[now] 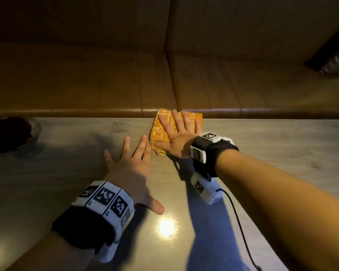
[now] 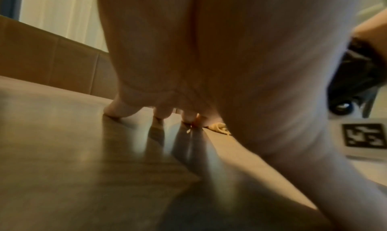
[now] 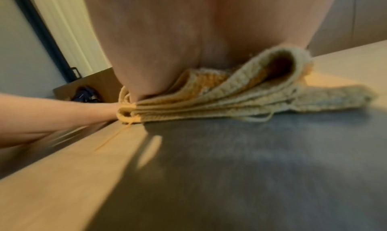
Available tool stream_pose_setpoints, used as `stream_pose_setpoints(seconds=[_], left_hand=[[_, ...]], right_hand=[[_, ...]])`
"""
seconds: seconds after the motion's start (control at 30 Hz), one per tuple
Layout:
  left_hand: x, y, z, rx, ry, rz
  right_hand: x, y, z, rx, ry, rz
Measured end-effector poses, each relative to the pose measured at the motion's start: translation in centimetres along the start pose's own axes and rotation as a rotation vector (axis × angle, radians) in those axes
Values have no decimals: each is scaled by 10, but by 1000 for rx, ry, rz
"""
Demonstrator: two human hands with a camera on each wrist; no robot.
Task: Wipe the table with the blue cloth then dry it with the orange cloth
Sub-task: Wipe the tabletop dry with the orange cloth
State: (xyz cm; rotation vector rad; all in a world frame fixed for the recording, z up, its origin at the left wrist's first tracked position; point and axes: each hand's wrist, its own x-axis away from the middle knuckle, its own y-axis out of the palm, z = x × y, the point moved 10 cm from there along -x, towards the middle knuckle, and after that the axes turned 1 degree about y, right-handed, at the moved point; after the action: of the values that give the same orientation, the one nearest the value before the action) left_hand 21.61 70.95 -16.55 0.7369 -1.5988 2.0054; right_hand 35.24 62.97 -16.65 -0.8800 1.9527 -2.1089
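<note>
The folded orange patterned cloth (image 1: 160, 132) lies at the table's far edge, against the brown bench. My right hand (image 1: 177, 133) presses flat on it, fingers straight and spread. In the right wrist view the palm (image 3: 188, 36) bears down on the cloth's (image 3: 230, 98) bunched folds. My left hand (image 1: 131, 165) rests flat on the bare wooden table (image 1: 67, 182) just left of the cloth, fingers spread, holding nothing. Its fingertips (image 2: 117, 112) touch the tabletop, and a corner of the orange cloth (image 2: 218, 127) shows beyond them. No blue cloth is plainly in view.
A brown padded bench (image 1: 106, 79) runs along the table's far side. A dark object in a glass dish (image 1: 8, 135) sits at the table's left end. A dark bag (image 1: 333, 61) lies on the bench at the upper right. A black cable (image 1: 237, 212) trails from my right wrist.
</note>
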Motion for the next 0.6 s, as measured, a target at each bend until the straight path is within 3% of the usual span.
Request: stream_pose_setpoints(seconds=[0.1, 0.27, 0.33, 0.43, 0.5, 0.6], left_hand=[[4, 1, 3, 1, 40, -6], [2, 1, 4, 16, 19, -60], [3, 0, 4, 28, 2, -64], [3, -2, 3, 35, -16, -61], [1, -4, 3, 26, -38, -53], [2, -2, 0, -6, -86, -57]], right_hand=[[-17, -8, 22, 7, -13, -47], [3, -10, 95, -37, 175, -34], [31, 1, 87, -35, 128, -9], [79, 20, 65, 55, -68, -27], [70, 22, 76, 91, -77, -61], [25, 8, 88, -5, 50, -23]])
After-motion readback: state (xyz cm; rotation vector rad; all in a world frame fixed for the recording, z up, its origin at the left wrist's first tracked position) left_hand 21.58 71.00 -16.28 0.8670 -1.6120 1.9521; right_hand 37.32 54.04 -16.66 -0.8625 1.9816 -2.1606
